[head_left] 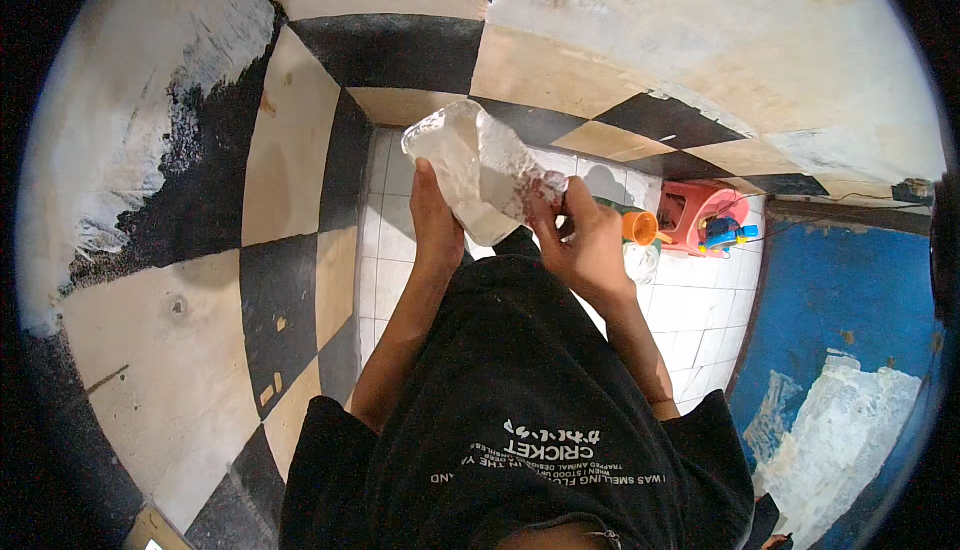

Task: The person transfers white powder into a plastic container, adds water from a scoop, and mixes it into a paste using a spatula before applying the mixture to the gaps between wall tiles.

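A clear, box-shaped plastic container [445, 145] is raised in front of me, tilted, above the floor. My left hand [437, 220] grips its near left side, with the thumb up along the wall. Crinkled clear plastic [507, 165], like a thin bag or wrap, lies against the container's right side. The fingers of my right hand [590, 250] are pinched on the right end of this crinkled plastic. Some fingertips show blurred through it. Whether anything is inside the container cannot be made out.
On the white tiled floor [690, 325] at right stand a red plastic stool [682, 208], an orange dipper [638, 228], a blue and yellow object [728, 234] and a clear plastic bag [641, 263]. A checkered wall [280, 150] rises left and ahead; a blue door [840, 295] is at right.
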Action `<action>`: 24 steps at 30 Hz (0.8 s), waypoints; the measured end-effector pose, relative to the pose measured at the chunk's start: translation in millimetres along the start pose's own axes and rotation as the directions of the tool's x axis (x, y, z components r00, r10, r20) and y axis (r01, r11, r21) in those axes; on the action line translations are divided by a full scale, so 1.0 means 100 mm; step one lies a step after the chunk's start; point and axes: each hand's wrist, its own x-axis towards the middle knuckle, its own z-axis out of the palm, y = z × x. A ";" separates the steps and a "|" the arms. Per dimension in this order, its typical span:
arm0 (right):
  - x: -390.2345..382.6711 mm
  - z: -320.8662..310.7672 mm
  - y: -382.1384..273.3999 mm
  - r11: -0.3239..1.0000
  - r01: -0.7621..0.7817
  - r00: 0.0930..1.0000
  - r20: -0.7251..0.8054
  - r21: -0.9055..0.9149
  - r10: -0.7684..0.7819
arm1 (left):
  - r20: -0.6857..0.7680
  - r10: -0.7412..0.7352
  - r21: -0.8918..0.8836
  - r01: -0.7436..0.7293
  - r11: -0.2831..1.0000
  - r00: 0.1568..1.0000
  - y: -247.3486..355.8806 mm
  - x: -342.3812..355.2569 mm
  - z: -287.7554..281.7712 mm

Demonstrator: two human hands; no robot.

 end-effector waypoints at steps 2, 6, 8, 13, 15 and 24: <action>-0.02 0.06 0.04 0.998 0.054 0.998 0.015 0.012 -0.054 | -0.004 -0.012 0.032 0.012 0.999 1.000 0.09 -0.05 0.10; -0.03 0.09 0.09 0.997 0.075 0.997 -0.033 0.036 -0.073 | 0.008 -0.016 0.048 0.016 0.999 1.000 0.17 -0.09 0.12; -0.04 0.08 0.11 0.996 0.090 0.995 -0.052 0.025 -0.088 | 0.038 0.005 0.051 -0.007 0.999 0.999 0.20 -0.11 0.16; -0.10 0.05 0.05 1.000 0.027 0.998 -0.055 -0.016 -0.028 | 0.045 -0.005 0.045 0.003 0.999 0.999 0.17 -0.10 0.13; -0.11 0.09 0.10 0.999 0.033 0.998 -0.044 -0.042 -0.035 | 0.062 -0.002 0.059 -0.002 0.998 0.998 0.18 -0.12 0.19; -0.04 -0.15 -0.13 0.997 0.073 0.995 -0.067 -0.009 -0.074 | 0.141 -0.210 -0.127 0.228 0.965 0.967 -0.01 -0.02 0.11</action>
